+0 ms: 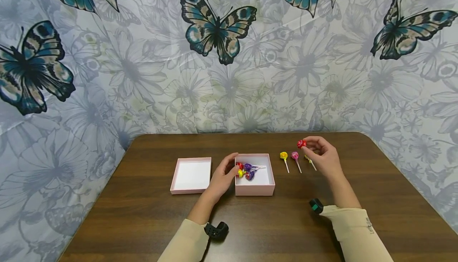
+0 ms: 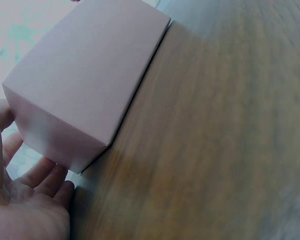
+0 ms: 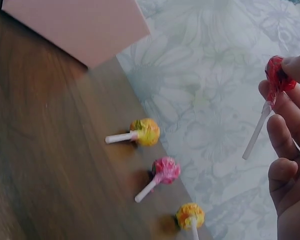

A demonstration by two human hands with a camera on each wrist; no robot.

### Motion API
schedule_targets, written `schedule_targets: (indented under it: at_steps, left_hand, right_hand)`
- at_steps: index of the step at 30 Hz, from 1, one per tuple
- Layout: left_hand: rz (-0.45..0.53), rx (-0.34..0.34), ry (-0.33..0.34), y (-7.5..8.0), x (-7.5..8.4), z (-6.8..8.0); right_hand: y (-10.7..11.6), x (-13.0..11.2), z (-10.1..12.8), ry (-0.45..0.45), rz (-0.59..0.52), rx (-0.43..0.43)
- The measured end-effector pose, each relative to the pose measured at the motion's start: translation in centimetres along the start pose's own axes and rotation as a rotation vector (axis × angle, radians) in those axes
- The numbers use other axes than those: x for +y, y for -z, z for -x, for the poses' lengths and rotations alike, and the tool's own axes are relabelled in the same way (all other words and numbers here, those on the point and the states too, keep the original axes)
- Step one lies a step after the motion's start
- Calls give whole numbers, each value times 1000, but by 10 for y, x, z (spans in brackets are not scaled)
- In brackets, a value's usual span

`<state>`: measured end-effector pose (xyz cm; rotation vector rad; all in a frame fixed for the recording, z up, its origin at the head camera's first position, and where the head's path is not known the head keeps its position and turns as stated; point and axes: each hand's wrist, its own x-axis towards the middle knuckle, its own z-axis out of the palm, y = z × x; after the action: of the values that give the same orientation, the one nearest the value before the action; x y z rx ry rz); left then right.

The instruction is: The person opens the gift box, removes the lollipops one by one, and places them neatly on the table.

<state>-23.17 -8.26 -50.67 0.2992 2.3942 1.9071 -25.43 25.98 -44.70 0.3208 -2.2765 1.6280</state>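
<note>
My right hand (image 1: 323, 158) pinches a red-wrapped lollipop (image 3: 277, 80) by its head, with the white stick hanging down. On the table below lie a yellow lollipop (image 1: 284, 156), a pink lollipop (image 1: 295, 156) and another yellow lollipop (image 3: 190, 216), the last partly hidden by the hand in the head view. At the left end of an uncovered pink box (image 1: 255, 191), my left hand (image 1: 222, 176) holds the wall, thumb at the rim and fingers along the outside. Several lollipops (image 1: 249, 175) in purple, red and yellow wrappers lie inside the box.
The box's shallow pink lid (image 1: 191, 175), white inside, lies left of the box. Everything stands on a brown wooden table (image 1: 272, 230). Behind its far edge hangs a cloth (image 1: 229, 91) printed with butterflies and flowers. Dark bands (image 1: 216, 231) sit on both wrists.
</note>
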Motion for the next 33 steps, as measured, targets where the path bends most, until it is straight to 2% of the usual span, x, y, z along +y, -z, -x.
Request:
schedule_targets:
  at_steps: [2, 5, 9, 14, 20, 27, 33]
  left_hand:
    - [4, 3, 1, 0, 0, 1]
    - [10, -6, 10, 2, 16, 8]
    - [14, -28, 22, 5, 36, 16]
    - [25, -20, 25, 2, 19, 8]
    - [23, -6, 9, -1, -1, 1]
    - [16, 1, -7, 1, -3, 0]
    - [16, 2, 3, 0, -1, 0]
  right_hand:
    - [2, -3, 1, 0, 4, 8]
    - [5, -12, 4, -12, 54, 12]
    - [11, -5, 2, -32, 127, 13]
    - [19, 11, 0, -70, 142, 33]
    - [29, 27, 9, -125, 160, 52]
    - [42, 41, 11, -135, 208, 66]
    - [54, 52, 5, -165, 396, 47]
